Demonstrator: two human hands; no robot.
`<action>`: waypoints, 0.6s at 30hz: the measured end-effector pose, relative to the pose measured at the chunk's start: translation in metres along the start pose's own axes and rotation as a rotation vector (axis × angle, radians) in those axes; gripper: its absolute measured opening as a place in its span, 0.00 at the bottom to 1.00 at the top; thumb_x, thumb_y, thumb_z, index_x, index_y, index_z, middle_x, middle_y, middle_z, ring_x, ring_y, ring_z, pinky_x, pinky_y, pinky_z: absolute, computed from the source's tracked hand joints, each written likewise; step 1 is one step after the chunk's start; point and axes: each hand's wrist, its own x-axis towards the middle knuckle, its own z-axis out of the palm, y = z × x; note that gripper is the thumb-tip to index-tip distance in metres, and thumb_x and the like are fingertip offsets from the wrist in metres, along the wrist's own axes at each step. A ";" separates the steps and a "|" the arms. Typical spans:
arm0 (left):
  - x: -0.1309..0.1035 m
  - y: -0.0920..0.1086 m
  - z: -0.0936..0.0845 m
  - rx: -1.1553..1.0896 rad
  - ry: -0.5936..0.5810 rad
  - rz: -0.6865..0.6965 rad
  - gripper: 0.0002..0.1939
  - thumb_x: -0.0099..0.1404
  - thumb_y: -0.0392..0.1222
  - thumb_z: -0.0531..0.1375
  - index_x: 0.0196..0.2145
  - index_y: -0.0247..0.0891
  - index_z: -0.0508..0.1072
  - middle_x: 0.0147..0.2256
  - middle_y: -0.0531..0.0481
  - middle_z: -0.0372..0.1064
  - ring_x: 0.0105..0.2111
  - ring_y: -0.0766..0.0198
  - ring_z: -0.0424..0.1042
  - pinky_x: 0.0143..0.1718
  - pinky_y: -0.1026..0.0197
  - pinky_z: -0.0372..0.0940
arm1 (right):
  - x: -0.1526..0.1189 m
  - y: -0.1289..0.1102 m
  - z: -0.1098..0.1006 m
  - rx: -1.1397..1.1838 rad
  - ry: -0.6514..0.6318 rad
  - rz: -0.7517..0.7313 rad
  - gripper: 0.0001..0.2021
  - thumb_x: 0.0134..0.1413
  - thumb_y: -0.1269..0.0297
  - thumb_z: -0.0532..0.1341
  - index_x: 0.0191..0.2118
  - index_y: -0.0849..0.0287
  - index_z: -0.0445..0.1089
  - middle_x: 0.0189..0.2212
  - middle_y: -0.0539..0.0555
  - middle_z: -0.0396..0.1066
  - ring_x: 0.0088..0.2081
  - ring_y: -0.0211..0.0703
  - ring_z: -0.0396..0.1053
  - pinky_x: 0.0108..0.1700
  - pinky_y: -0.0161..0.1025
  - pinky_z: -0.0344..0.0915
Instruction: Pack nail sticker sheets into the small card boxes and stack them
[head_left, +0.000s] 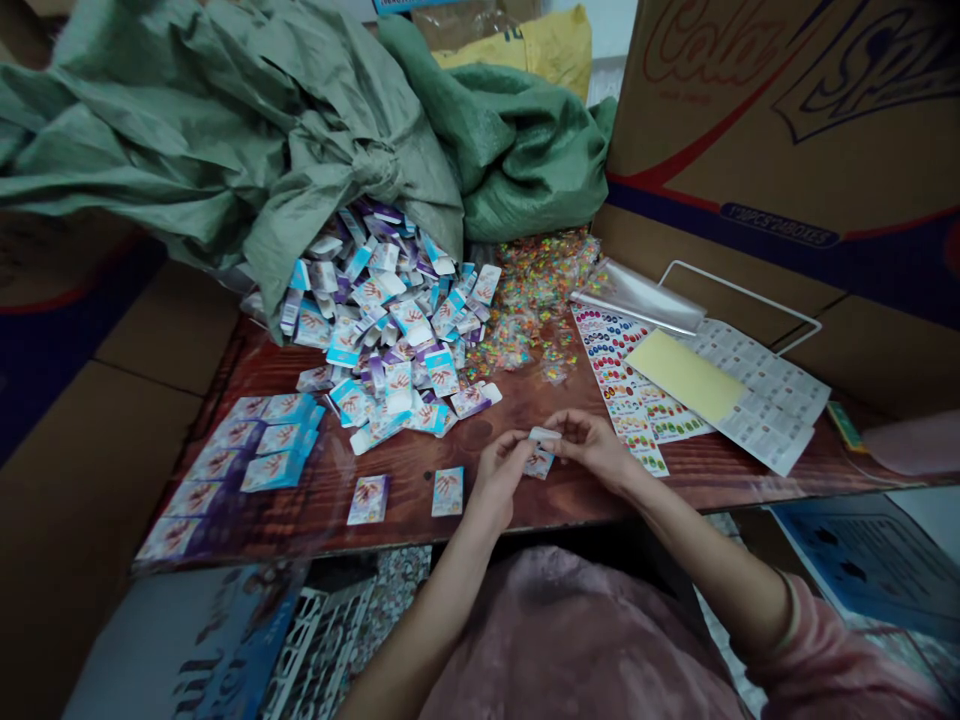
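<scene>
Close to the table's front edge, my left hand and my right hand are together on one small blue and white cardboard box. Fingers of both hands pinch its upper end, where a white flap shows. Part of the box is covered by my fingers. To the left of my hands lie two small boxes, a blue one and a purple one, both flat on the wood. Beyond them spreads a heap of similar little boxes, several with flaps up.
Rows of boxes stand at the table's left. Small colourful packets are heaped behind, beside green sacks. Sticker sheets, a yellow card and clear film lie right. Large cartons border the table.
</scene>
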 end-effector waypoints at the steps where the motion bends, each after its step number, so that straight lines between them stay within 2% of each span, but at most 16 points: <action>1: 0.001 -0.001 0.000 0.019 0.011 0.014 0.13 0.48 0.45 0.67 0.29 0.34 0.76 0.26 0.53 0.72 0.25 0.70 0.68 0.27 0.68 0.61 | -0.001 -0.001 0.000 -0.084 0.013 -0.052 0.15 0.48 0.52 0.66 0.35 0.59 0.72 0.26 0.49 0.69 0.27 0.36 0.66 0.28 0.33 0.64; 4: 0.003 -0.005 -0.002 0.045 0.026 0.030 0.17 0.47 0.48 0.69 0.32 0.34 0.77 0.29 0.50 0.74 0.28 0.68 0.69 0.30 0.66 0.63 | -0.009 -0.008 -0.001 -0.369 0.013 -0.300 0.13 0.54 0.54 0.63 0.37 0.58 0.75 0.31 0.54 0.71 0.33 0.40 0.69 0.36 0.37 0.66; 6: 0.005 -0.008 -0.006 0.050 0.020 0.030 0.18 0.47 0.48 0.69 0.34 0.34 0.77 0.30 0.49 0.74 0.29 0.67 0.70 0.32 0.65 0.64 | -0.012 -0.011 -0.001 -0.451 -0.007 -0.382 0.12 0.56 0.56 0.62 0.40 0.57 0.76 0.35 0.56 0.71 0.37 0.42 0.70 0.40 0.39 0.66; 10: 0.007 -0.011 -0.012 0.062 -0.053 0.035 0.19 0.47 0.48 0.69 0.36 0.36 0.78 0.33 0.49 0.76 0.31 0.66 0.71 0.36 0.64 0.65 | -0.008 -0.007 -0.003 -0.318 0.057 -0.257 0.10 0.53 0.56 0.64 0.35 0.57 0.77 0.31 0.54 0.72 0.34 0.41 0.71 0.38 0.39 0.66; 14: 0.007 -0.011 -0.013 0.058 -0.108 0.048 0.19 0.47 0.47 0.70 0.37 0.36 0.79 0.35 0.48 0.77 0.32 0.65 0.72 0.37 0.63 0.65 | 0.001 0.000 -0.006 -0.167 0.047 -0.108 0.10 0.50 0.57 0.66 0.33 0.58 0.77 0.29 0.52 0.73 0.32 0.40 0.70 0.37 0.38 0.65; 18: 0.008 -0.011 -0.011 0.073 -0.087 0.061 0.19 0.47 0.47 0.70 0.36 0.36 0.79 0.35 0.47 0.77 0.32 0.64 0.73 0.37 0.62 0.65 | 0.001 -0.004 -0.009 -0.255 0.015 -0.167 0.09 0.53 0.58 0.64 0.33 0.58 0.77 0.27 0.51 0.72 0.31 0.38 0.68 0.36 0.36 0.63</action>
